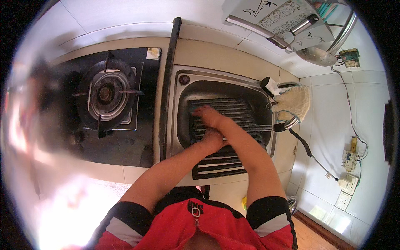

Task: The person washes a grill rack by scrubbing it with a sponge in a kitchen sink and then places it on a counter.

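Note:
A black slatted panel (232, 107), like a range-hood baffle filter, lies tilted in the steel sink (173, 125). Its near end rests over the sink's front edge. My right hand (206, 115) reaches across to the panel's left part, fingers on the slats; whether something is under them is too dark to tell. Below it, my left hand (214, 140) is at the middle of the panel, its fingers partly hidden behind my right wrist. Water (261, 127) streams from the curved faucet (289, 124) at the right onto the panel.
Left of the sink stands a black gas hob (140, 150) with a round burner (106, 93). A dark raised strip (168, 78) divides them. A mesh cloth (293, 101) hangs over the faucet. Cleaver (259, 29) and skimmer (317, 56) hang behind; wall sockets (343, 200) sit at right.

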`<state>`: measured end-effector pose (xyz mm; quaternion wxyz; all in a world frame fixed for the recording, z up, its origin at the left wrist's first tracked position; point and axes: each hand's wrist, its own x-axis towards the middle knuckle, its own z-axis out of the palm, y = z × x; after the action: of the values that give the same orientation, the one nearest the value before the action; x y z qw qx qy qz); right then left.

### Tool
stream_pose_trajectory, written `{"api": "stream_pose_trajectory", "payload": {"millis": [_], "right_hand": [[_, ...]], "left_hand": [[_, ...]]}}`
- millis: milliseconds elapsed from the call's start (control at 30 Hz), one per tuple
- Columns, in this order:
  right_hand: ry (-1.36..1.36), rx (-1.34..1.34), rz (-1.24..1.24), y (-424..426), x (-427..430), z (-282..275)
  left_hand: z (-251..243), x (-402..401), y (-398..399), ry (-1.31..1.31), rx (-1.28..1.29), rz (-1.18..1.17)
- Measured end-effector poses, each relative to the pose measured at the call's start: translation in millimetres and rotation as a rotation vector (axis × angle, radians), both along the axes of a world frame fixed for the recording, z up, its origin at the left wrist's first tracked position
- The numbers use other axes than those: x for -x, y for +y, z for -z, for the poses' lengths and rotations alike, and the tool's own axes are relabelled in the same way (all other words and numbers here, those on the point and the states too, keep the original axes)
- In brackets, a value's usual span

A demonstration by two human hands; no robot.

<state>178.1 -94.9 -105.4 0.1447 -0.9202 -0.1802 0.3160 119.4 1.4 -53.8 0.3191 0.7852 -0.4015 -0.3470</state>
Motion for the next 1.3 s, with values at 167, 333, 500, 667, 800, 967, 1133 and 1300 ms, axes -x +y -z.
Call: {"api": "stream_pose_trajectory", "payload": {"millis": [167,333,500,667,800,967,1133,1300], "right_hand": [[-0.046,0.324,0.006,-95,29,-42],[-0.173,0.416,0.13,-98,33,0],[-0.334,0.428,0.296,-84,23,16],[-0.178,0.189,0.22,-8,18,38],[-0.299,0.003,-0.068,36,18,40],[-0.141,0.121,0.067,-14,26,-34],[-0.052,0.309,0.085,-20,30,-23],[-0.115,0.126,-0.206,62,11,-14]], "left_hand": [[16,6,-3,0.008,-0.116,-0.027],[-37,29,5,-0.039,-0.083,-0.005],[-79,47,42,-0.045,-0.13,0.449],[-68,50,35,-0.119,-0.103,0.486],[-59,52,35,-0.077,-0.138,0.577],[-60,49,44,-0.169,-0.056,0.399],[-61,47,40,-0.159,-0.067,0.443],[-49,48,39,-0.138,0.0,0.585]]}}
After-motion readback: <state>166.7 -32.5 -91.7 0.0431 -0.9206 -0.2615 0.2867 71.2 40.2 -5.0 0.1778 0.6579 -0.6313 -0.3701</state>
